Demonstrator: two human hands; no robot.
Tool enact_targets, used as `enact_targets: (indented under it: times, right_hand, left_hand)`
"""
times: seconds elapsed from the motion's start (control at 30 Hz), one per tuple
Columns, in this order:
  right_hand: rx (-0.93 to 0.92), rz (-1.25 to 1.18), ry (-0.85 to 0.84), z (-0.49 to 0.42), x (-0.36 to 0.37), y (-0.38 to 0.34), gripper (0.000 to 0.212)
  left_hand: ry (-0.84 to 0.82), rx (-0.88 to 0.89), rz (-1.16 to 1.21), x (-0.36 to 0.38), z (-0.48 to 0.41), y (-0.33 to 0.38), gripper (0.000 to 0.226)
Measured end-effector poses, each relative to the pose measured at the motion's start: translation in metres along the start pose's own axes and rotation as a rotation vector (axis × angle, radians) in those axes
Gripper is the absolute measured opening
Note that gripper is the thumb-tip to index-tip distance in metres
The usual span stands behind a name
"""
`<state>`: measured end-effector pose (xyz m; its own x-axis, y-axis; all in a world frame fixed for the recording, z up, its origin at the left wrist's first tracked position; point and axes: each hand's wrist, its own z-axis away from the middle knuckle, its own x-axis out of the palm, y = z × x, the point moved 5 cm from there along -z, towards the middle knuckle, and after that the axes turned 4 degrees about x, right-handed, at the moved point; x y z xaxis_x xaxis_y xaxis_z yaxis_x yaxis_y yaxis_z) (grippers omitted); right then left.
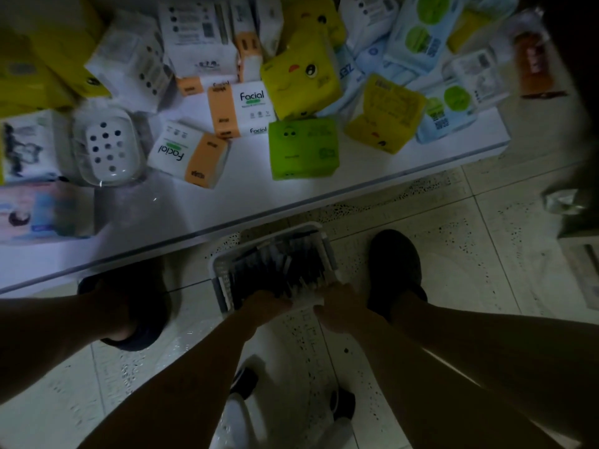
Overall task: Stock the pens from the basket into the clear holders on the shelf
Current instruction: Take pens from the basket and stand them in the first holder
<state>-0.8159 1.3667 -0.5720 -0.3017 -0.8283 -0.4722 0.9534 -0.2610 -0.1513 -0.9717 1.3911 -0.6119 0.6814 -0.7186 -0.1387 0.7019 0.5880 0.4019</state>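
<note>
A white plastic basket [223,264] stands on the tiled floor between my feet, just below the shelf's front edge. It is full of dark pens [278,264] lying side by side. Both my arms reach straight down to its near end. My left hand [264,304] rests on the pens at the near edge, fingers curled into them. My right hand [340,303] is beside it, closed on a bunch of pens with white ends [308,298]. The light is dim, so the exact grip is hard to make out. No clear holders are in view.
The white shelf [291,196] above the basket carries several tissue packs in white-orange, yellow and green, wet-wipe packs and a clear-wrapped soap dish [108,150]. My dark shoes [393,270] stand on either side of the basket. A white wheeled object [246,413] sits on the floor beneath me.
</note>
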Motion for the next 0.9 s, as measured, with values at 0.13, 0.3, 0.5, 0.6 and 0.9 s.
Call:
enact_targets:
  times: [0.13, 0.3, 0.5, 0.6, 0.9]
  right_hand:
    - [0.019, -0.073, 0.026, -0.001, -0.004, 0.000, 0.045]
    - [0.028, -0.107, 0.090, -0.008, 0.000, 0.002, 0.030]
    - [0.039, 0.025, 0.188, -0.012, -0.003, -0.008, 0.029]
    - [0.035, 0.073, 0.261, -0.007, -0.009, -0.014, 0.022]
    - [0.132, -0.129, 0.479, 0.013, -0.048, -0.004, 0.026]
  left_hand:
    - [0.118, -0.048, 0.269, -0.005, 0.000, -0.002, 0.027]
    - [0.275, -0.010, 0.233, -0.022, 0.013, 0.002, 0.014]
    - [0.327, 0.023, 0.107, -0.039, 0.040, 0.003, 0.018]
    - [0.285, 0.038, 0.139, -0.040, 0.057, 0.012, 0.010]
    - [0.192, 0.130, 0.145, -0.051, 0.094, 0.045, 0.033]
